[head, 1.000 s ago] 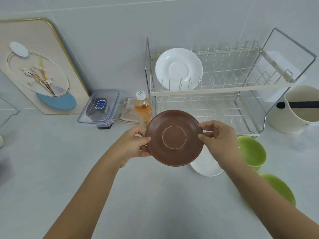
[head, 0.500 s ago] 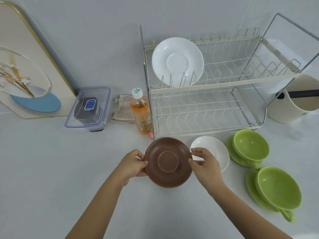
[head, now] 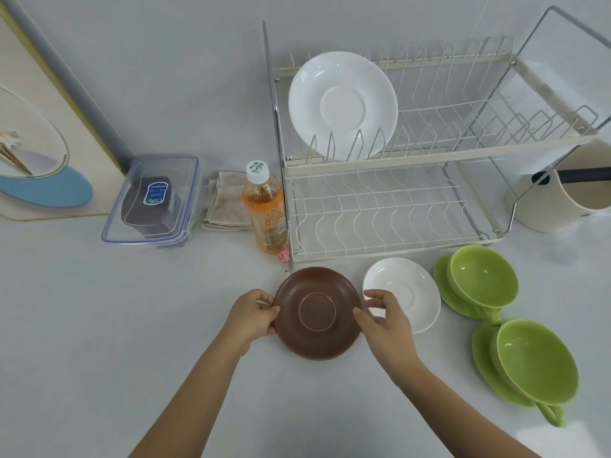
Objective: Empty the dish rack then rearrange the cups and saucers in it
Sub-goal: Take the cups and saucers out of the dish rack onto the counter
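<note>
Both forearms reaching forward, left hand (head: 253, 314) and right hand (head: 385, 317) each in pinching grip on opposite rims of brown saucer (head: 317, 314) over worktop (head: 99, 325).

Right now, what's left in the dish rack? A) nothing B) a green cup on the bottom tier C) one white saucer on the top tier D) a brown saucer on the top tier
C: one white saucer stands upright in the top tier of the dish rack; the bottom tier holds nothing, and the brown saucer is down by the counter between both hands.
</note>
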